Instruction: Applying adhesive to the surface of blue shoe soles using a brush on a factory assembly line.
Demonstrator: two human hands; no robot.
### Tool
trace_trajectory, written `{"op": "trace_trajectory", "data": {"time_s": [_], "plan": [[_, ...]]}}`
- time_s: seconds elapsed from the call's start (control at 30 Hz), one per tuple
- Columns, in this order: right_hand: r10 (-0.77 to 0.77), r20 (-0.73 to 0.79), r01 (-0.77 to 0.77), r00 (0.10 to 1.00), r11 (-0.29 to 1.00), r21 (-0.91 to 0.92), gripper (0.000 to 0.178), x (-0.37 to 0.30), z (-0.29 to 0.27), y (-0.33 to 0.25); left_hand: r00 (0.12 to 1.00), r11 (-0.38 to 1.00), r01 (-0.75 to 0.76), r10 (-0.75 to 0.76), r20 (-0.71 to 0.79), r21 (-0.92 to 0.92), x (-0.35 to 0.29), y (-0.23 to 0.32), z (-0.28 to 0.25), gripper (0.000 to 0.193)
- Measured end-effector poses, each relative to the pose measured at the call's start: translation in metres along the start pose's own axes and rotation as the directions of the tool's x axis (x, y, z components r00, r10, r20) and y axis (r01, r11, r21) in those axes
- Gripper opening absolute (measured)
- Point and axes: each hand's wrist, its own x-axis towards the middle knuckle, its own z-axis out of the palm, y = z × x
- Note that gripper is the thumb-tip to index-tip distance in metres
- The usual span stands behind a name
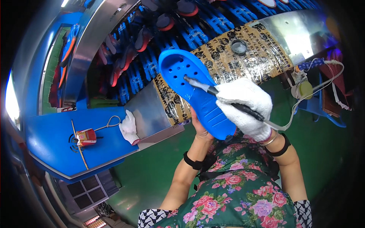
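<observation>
Since my left grip (201,127) holds the blue shoe (206,105) mid-frame, its holes (196,73) face me. My right grip (244,103) pinches a pen-shaped tool (210,89).

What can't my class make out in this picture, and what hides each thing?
All in the head view:
- Most fingers of the left hand: behind the blue clog.
- Part of the pen-like tool's barrel: covered by the gloved right hand.
- What the small round dish holds: too small, with glare.
- Pale oval pieces: cut off by the upper edge.
</observation>
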Motion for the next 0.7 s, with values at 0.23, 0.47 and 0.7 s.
{"op": "trace_trajectory", "data": {"time_s": [0.23,0.47,0.7], "plan": [[-0.017,0.146,0.001,0.989,0.994,0.113,0.020,-0.011,0.004,0.002,0.979,0.985,-0.120,0.138,0.152,-0.122,0.023,0.008,0.010,0.104],[-0.173,0.160,0.188,0.972,0.979,-0.079,0.029,-0.033,0.012,0.016,0.958,0.978,0.082,-0.024,0.285,-0.193,0.037,0.016,0.008,0.108],[-0.196,0.165,0.213,0.967,0.973,-0.093,0.023,-0.023,0.002,0.016,0.987,0.945,0.014,0.039,0.155,-0.327,0.036,0.021,0.021,0.105]]}}
